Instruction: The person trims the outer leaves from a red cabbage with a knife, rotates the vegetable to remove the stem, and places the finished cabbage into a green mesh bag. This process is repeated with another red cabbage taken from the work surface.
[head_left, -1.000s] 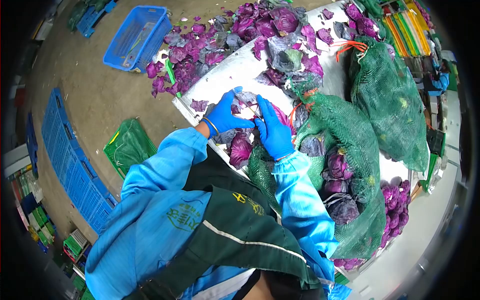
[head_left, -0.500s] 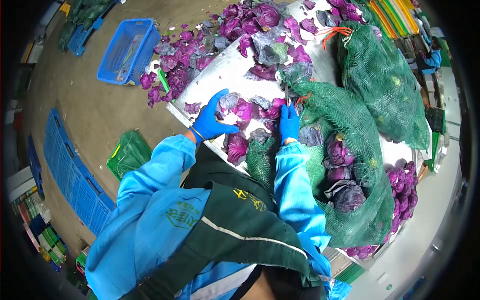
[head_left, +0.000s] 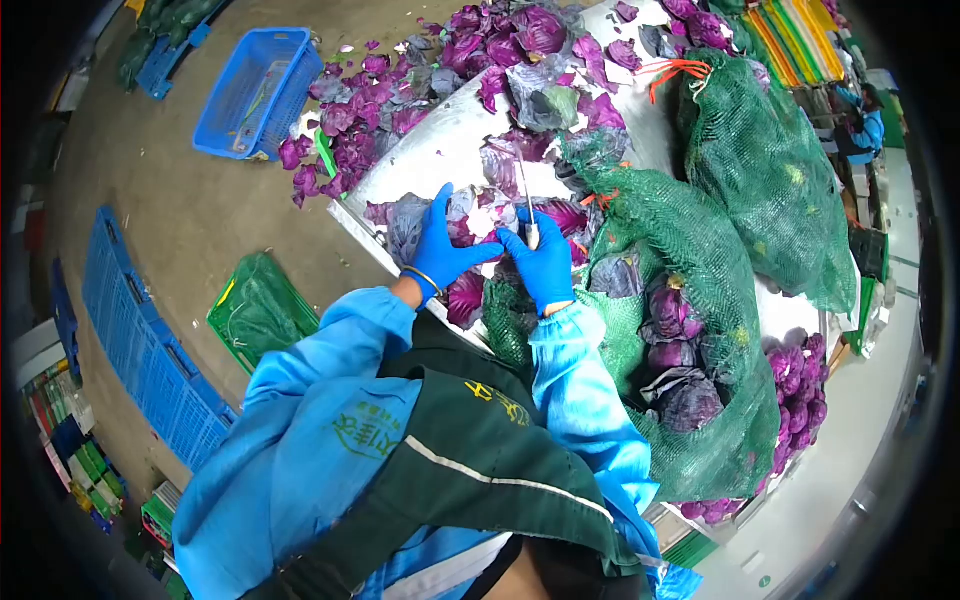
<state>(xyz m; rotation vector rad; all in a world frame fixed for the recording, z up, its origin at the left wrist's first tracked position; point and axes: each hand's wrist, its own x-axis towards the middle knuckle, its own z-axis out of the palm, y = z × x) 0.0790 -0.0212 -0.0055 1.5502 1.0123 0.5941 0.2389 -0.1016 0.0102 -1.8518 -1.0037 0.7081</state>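
My left hand [head_left: 445, 252], in a blue glove, curves with thumb and fingers round the near side of a red cabbage [head_left: 482, 216] with pale cut patches. A knife [head_left: 531, 234] with a light handle is gripped in my right hand [head_left: 542, 265], its blade pointing away from me across the table. The right fingers lie close against the cabbage, and the left thumb almost meets them. Loose purple leaves [head_left: 466, 296] surround both hands on the white table [head_left: 420, 165]. To the right, an open green mesh sack [head_left: 735, 320] holds several red cabbages [head_left: 675, 315].
A full green mesh sack [head_left: 760, 165] tied with orange string lies at the back right. Trimmed leaves [head_left: 355, 140] spill over the far left table edge onto the floor. A blue crate [head_left: 240, 105], a green crate [head_left: 262, 305] and a blue pallet [head_left: 140, 320] are at left.
My right hand has moved left and towards me with the knife, closer to my left hand. The left hand has shifted slightly right and now bears on the cabbage.
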